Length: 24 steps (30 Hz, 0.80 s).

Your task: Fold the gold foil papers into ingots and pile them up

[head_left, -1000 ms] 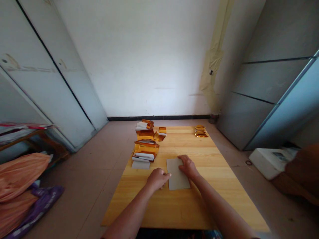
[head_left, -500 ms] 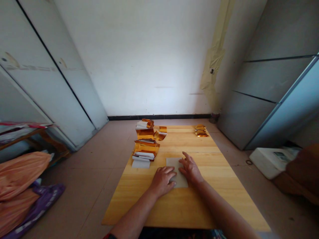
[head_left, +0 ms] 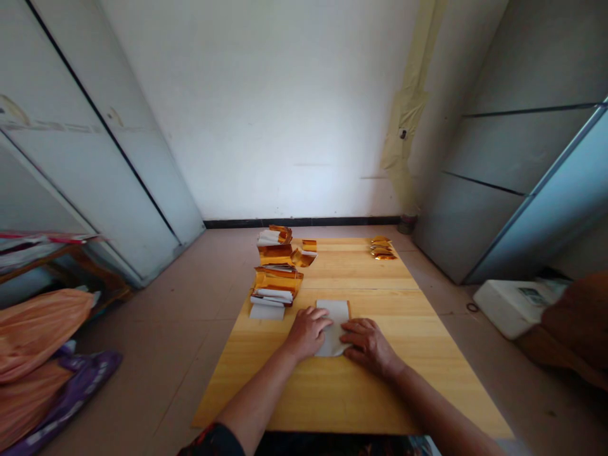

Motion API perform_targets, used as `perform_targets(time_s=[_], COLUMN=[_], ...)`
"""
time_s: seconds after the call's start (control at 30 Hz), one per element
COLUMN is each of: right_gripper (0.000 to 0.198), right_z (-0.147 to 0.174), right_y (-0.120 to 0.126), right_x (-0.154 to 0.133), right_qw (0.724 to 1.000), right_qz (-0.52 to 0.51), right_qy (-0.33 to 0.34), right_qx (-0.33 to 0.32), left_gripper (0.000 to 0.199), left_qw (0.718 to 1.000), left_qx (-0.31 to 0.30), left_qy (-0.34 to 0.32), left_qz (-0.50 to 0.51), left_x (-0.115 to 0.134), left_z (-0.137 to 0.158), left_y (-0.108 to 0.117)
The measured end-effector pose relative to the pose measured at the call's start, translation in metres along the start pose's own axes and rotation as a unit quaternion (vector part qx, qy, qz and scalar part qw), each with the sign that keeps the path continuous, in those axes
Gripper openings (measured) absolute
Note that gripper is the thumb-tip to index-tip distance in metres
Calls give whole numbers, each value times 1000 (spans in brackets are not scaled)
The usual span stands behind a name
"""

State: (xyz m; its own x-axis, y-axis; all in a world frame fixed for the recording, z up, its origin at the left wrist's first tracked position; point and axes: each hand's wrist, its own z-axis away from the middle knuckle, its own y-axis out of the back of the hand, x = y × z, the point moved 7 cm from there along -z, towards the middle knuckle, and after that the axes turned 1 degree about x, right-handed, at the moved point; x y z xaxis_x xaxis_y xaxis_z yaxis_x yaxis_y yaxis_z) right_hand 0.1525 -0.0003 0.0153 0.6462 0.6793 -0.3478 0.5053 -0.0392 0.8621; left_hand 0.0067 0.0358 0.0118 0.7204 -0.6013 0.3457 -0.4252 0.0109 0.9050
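A small sheet of paper, pale grey on its upper face, lies in front of me. A thin strip of gold shows along its right edge. My left hand rests on the sheet's left side, palm down with the fingers stretched across it. At the right edge is my right hand, its fingertips over the sheet and its thumb by the lower right corner. That corner looks slightly curled, and the fingers seem closed on the edge. What lies beneath my hands is hidden.
Gold and white papers are piled along the left of the wooden table. Several folded gold pieces sit at the far right corner. A white box stands on the floor at right; an orange bag lies at left.
My right hand has come down and nearer to me, from spread fingers above the upper right of the sheet to its lower right edge. My left hand has shifted slightly left and farther away.
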Motion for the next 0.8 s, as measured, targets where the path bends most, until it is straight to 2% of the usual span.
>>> perform_targets(time_s=[0.17,0.3,0.4,0.5,0.63,0.8], right_gripper=[29,40,36,24,24,26], right_z=[-7,-18,-21,-16,-7,-14], right_y=[5,7,7,5,6,2], right_x=[5,13,12,3,0,20], right_qw=[999,997,996,998,998,989], right_qz=[-38,-49,-25,-6,-17,-71], right_qy=[-10,-61,-81,-59,-49,-127], right_qx=[16,-4,-6,-24,-28,5], left_gripper=[33,46,52,52,46,52], left_qw=[998,991,990,991,993,993], left_qx=[8,20,31,36,53,52], left_qy=[23,25,34,28,29,46], left_qz=[65,128,131,129,104,93], left_x=[-14,-24,-29,-27,-25,-25], left_z=[-4,-11,-13,-11,-8,-5], left_y=[6,6,5,3,3,1])
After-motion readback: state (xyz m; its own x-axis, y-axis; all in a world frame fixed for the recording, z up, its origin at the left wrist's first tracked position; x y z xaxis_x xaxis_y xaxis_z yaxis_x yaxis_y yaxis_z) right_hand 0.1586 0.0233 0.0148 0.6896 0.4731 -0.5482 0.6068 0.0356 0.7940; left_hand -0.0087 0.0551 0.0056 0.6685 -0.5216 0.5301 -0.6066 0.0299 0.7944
